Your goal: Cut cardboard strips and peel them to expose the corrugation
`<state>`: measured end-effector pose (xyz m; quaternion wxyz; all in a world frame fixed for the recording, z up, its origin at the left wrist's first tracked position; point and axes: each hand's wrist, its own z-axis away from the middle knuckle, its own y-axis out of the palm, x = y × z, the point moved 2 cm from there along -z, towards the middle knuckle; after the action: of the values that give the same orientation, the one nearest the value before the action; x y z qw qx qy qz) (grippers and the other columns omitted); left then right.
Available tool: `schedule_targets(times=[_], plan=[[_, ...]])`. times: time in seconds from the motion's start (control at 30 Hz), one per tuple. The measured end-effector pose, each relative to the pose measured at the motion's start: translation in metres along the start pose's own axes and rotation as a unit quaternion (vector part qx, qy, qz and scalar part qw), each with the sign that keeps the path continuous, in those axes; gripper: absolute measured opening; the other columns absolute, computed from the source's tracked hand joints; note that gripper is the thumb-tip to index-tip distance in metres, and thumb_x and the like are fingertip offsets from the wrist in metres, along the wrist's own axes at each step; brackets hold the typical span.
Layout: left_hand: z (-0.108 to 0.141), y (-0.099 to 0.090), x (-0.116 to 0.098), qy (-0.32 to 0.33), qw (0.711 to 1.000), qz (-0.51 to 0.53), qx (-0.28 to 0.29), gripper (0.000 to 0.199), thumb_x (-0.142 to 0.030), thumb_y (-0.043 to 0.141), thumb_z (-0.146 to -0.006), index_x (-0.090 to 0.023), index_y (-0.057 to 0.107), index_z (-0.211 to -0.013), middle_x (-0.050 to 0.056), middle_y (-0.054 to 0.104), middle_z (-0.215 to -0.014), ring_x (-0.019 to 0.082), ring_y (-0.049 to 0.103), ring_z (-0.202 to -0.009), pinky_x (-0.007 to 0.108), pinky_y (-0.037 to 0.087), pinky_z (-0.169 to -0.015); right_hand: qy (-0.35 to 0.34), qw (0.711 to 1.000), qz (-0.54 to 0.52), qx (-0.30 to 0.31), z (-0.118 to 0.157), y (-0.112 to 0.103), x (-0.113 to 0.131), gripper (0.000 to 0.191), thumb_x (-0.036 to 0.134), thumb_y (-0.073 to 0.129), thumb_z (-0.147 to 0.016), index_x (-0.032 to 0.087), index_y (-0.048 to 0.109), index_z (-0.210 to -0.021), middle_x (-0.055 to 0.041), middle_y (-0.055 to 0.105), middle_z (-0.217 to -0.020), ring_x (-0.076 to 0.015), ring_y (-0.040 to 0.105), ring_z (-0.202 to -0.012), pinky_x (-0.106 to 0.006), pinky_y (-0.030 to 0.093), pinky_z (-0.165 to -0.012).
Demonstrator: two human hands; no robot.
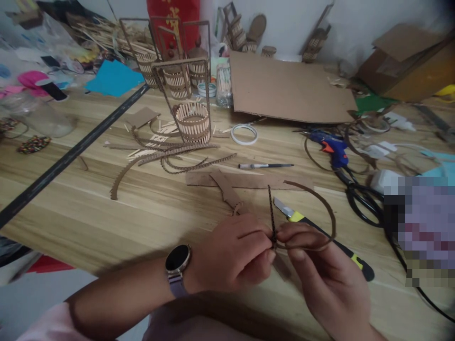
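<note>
My left hand [234,253], with a watch on its wrist, is closed with its fingertips pinching a narrow cardboard strip [271,208] whose corrugated edge shows. My right hand [329,279] meets it at the fingertips and pinches a curved brown cardboard strip [333,213] that loops up and back to the left. Whether these are two strips or one is hidden by the fingers. Beneath the right hand lies a black and yellow utility knife [355,258], its blade out. A bent cardboard piece [225,189] lies just beyond my left hand.
Cardboard strips [167,154], a pen [265,166] and a tape roll [244,134] lie ahead. Behind them stands a small slatted bucket [194,124] with a tall frame. A blue glue gun [332,147] and its cable are at right. A large cardboard sheet [291,87] lies at the back.
</note>
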<state>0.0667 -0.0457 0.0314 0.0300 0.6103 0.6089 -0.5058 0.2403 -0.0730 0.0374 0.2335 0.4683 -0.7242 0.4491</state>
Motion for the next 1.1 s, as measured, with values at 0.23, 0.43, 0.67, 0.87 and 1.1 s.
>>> schedule_targets(times=[0.23, 0.43, 0.67, 0.87, 1.1], plan=[[-0.001, -0.002, 0.003, -0.023, 0.999, 0.013, 0.018, 0.034, -0.037, 0.042, -0.107, -0.019, 0.054, -0.081, 0.006, 0.062, -0.083, 0.017, 0.057, -0.077, 0.029, 0.046, -0.072, -0.021, 1.0, 0.02, 0.0, 0.008, 0.003, -0.003, 0.009, 0.019, 0.061, -0.097, 0.026, 0.065, -0.095, -0.0016, 0.075, -0.09, -0.0168, 0.074, -0.086, -0.028, 0.061, -0.076], [-0.004, -0.002, 0.005, -0.044, 0.998, -0.035, 0.042, 0.032, -0.035, 0.041, -0.108, -0.018, 0.058, -0.086, 0.007, 0.064, -0.086, 0.02, 0.057, -0.083, 0.034, 0.049, -0.08, -0.055, 0.996, 0.065, -0.003, 0.009, 0.002, -0.004, 0.014, 0.014, 0.06, -0.094, 0.027, 0.064, -0.099, -0.0034, 0.076, -0.094, -0.021, 0.074, -0.091, -0.038, 0.06, -0.08], [-0.003, 0.002, 0.003, -0.047, 0.996, -0.065, 0.045, 0.023, -0.017, 0.041, -0.098, -0.021, 0.05, -0.077, 0.004, 0.059, -0.076, 0.02, 0.054, -0.075, 0.035, 0.049, -0.073, -0.105, 0.988, 0.115, 0.01, 0.006, 0.003, -0.002, 0.017, 0.011, 0.062, -0.091, 0.026, 0.062, -0.098, -0.0013, 0.076, -0.092, -0.0195, 0.074, -0.088, -0.037, 0.056, -0.083], [-0.003, 0.001, 0.002, -0.026, 0.999, -0.017, 0.019, 0.023, -0.014, 0.041, -0.097, -0.02, 0.051, -0.077, 0.007, 0.061, -0.083, 0.018, 0.056, -0.08, 0.031, 0.049, -0.074, -0.058, 0.996, 0.067, 0.01, 0.01, 0.004, -0.005, 0.01, 0.016, 0.059, -0.096, 0.026, 0.061, -0.097, -0.0021, 0.076, -0.092, -0.0197, 0.073, -0.09, -0.038, 0.057, -0.085], [-0.004, -0.002, 0.004, -0.032, 0.999, 0.019, 0.024, 0.024, -0.017, 0.042, -0.098, -0.02, 0.051, -0.077, 0.007, 0.062, -0.084, 0.019, 0.056, -0.081, 0.031, 0.05, -0.075, -0.012, 1.0, 0.003, -0.006, 0.006, 0.004, -0.002, 0.01, 0.019, 0.059, -0.098, 0.026, 0.062, -0.092, -0.0024, 0.075, -0.089, -0.0181, 0.074, -0.087, -0.031, 0.061, -0.074]])
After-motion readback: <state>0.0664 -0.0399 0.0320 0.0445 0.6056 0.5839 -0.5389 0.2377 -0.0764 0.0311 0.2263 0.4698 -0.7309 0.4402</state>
